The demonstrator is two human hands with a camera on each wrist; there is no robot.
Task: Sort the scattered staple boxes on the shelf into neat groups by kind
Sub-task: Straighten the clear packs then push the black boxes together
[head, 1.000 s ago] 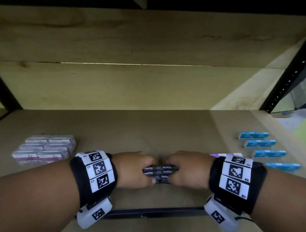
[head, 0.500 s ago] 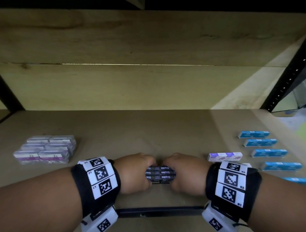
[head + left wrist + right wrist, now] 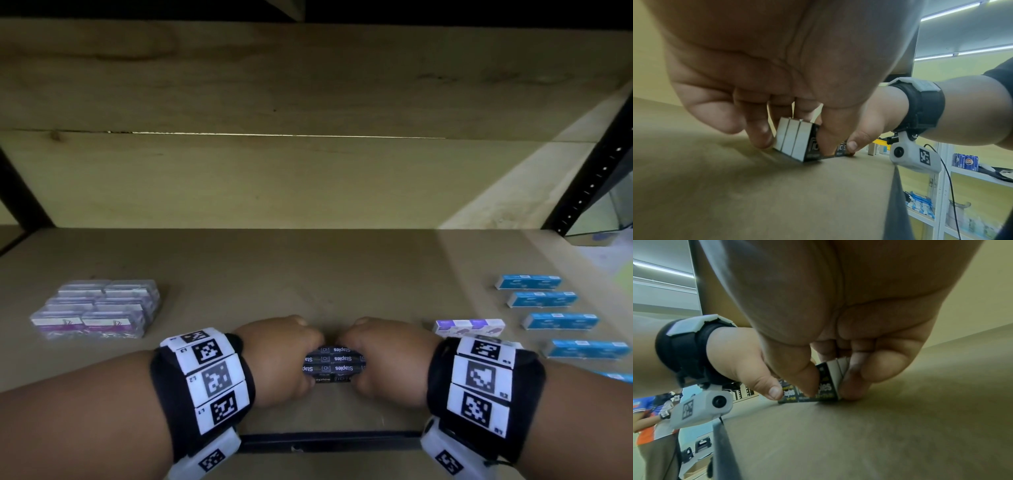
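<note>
A tight row of black "Staples" boxes point(image 3: 334, 364) stands on the shelf board near its front edge. My left hand point(image 3: 284, 356) pinches the row's left end point(image 3: 793, 139) between thumb and fingers. At the right end point(image 3: 830, 382) my right hand point(image 3: 383, 359) pinches it the same way. A block of purple-and-white boxes point(image 3: 99, 308) sits at the left. One purple-and-white box point(image 3: 469, 326) lies just right of my right hand. Several blue boxes point(image 3: 548, 308) lie in a column at the right.
The shelf board point(image 3: 308, 274) lies bare behind the black row up to the wooden back panel point(image 3: 274, 178). A dark metal rail point(image 3: 329, 442) runs along the front edge. Black uprights point(image 3: 596, 164) stand at both sides. Another person point(image 3: 651, 418) stands beyond the shelf.
Both hands have drawn the black row a little toward the front edge, still squeezed between them. The lone purple-and-white box has come fully into sight beside my right wrist.
</note>
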